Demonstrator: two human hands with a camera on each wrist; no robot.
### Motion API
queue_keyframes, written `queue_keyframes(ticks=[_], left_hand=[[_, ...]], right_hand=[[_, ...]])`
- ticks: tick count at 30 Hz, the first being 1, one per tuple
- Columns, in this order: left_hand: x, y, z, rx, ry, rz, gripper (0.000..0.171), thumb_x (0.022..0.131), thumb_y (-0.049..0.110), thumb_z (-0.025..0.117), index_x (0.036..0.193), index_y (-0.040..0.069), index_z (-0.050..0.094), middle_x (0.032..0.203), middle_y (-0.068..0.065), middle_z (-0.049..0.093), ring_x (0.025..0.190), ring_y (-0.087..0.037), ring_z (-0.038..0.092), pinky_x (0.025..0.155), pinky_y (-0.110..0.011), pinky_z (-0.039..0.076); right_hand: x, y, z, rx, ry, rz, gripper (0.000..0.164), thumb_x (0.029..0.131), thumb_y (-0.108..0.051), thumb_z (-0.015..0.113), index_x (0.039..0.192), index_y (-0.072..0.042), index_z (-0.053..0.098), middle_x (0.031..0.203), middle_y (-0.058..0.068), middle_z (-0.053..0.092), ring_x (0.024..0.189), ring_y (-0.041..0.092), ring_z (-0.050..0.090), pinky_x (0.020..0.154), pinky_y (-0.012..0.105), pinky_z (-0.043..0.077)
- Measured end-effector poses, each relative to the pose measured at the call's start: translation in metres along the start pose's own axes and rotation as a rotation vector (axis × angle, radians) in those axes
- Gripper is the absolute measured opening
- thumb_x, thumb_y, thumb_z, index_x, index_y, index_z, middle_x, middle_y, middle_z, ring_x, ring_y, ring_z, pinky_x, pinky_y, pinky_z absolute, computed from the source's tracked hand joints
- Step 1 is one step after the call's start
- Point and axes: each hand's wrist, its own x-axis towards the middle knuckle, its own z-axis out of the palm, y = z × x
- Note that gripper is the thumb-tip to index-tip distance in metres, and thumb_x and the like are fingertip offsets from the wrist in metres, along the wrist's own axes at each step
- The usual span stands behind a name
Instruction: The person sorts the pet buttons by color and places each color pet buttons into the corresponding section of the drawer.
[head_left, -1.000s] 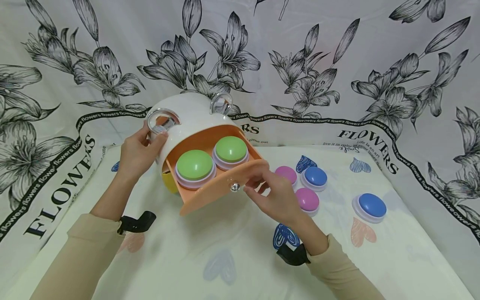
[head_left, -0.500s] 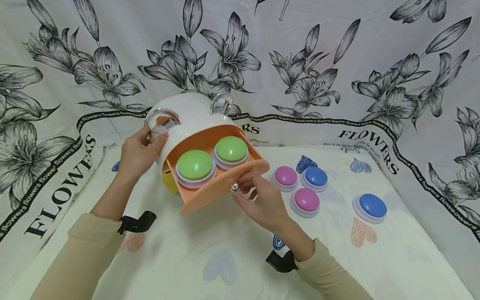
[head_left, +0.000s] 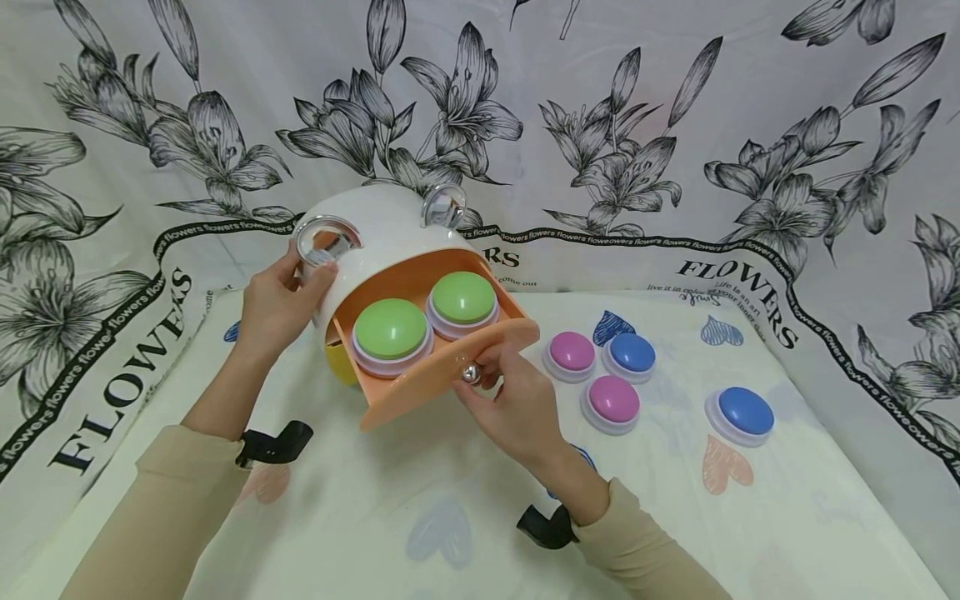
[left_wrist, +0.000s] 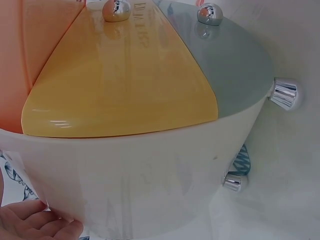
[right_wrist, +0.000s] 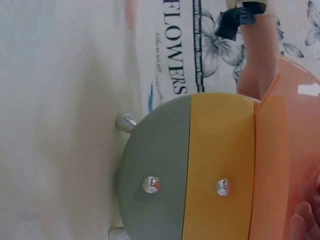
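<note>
a white cloth (head_left: 675, 196) printed with black flowers and lettering hangs behind everything, and a pale table (head_left: 330, 533) marked with hearts spreads in front of it. toward the back of the table, left of the middle, is a rounded white box (head_left: 375, 221). its orange drawer (head_left: 442, 375) stands open, while the yellow drawer (left_wrist: 120, 85) and gray drawer (left_wrist: 225, 60) sit flush. the left hand (head_left: 279, 308) grips the side of the box, thumb on the near edge beside a silver ring (head_left: 345, 227). the right hand (head_left: 517, 408) is in front of the orange drawer with its fingers bent. inside that drawer, two green buttons (head_left: 389, 327) on white bases sit side by side. right of the box, one blue button (head_left: 632, 353) is near two pink buttons (head_left: 613, 400); another blue button (head_left: 745, 410) lies well apart. smallest is the orange drawer's silver knob (head_left: 471, 374), pinched by the right thumb and fingers.
</note>
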Motion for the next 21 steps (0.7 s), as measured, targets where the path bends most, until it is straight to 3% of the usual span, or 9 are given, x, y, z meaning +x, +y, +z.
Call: queue_keyframes(ticks=[11, 16, 21], left_hand=[[0.000, 0.000, -0.001, -0.001, -0.008, -0.016, 0.073, 0.085, 0.059, 0.048, 0.145, 0.020, 0.030, 0.138, -0.011, 0.044, 0.098, -0.024, 0.052, 0.060, -0.007, 0.045], [0.000, 0.000, 0.000, 0.008, -0.002, -0.008, 0.072, 0.086, 0.058, 0.048, 0.144, 0.020, 0.031, 0.140, -0.011, 0.043, 0.102, -0.024, 0.052, 0.067, -0.015, 0.051], [0.000, 0.000, 0.000, 0.009, 0.007, 0.005, 0.072, 0.086, 0.057, 0.048, 0.144, 0.018, 0.032, 0.134, -0.013, 0.048, 0.097, -0.024, 0.052, 0.061, -0.009, 0.047]], right_hand=[[0.005, -0.003, -0.001, -0.008, -0.005, 0.000, 0.033, 0.071, -0.016, 0.076, 0.084, -0.008, 0.047, 0.070, -0.001, 0.059, 0.060, 0.008, 0.053, 0.053, 0.014, 0.045], [0.007, -0.002, 0.000, -0.025, 0.011, 0.005, 0.032, 0.072, -0.016, 0.075, 0.083, -0.008, 0.047, 0.068, -0.002, 0.059, 0.060, 0.007, 0.053, 0.054, 0.014, 0.046], [0.011, -0.002, 0.003, -0.025, 0.015, 0.014, 0.032, 0.073, -0.016, 0.074, 0.084, -0.008, 0.046, 0.068, -0.002, 0.059, 0.060, 0.007, 0.053, 0.054, 0.015, 0.045]])
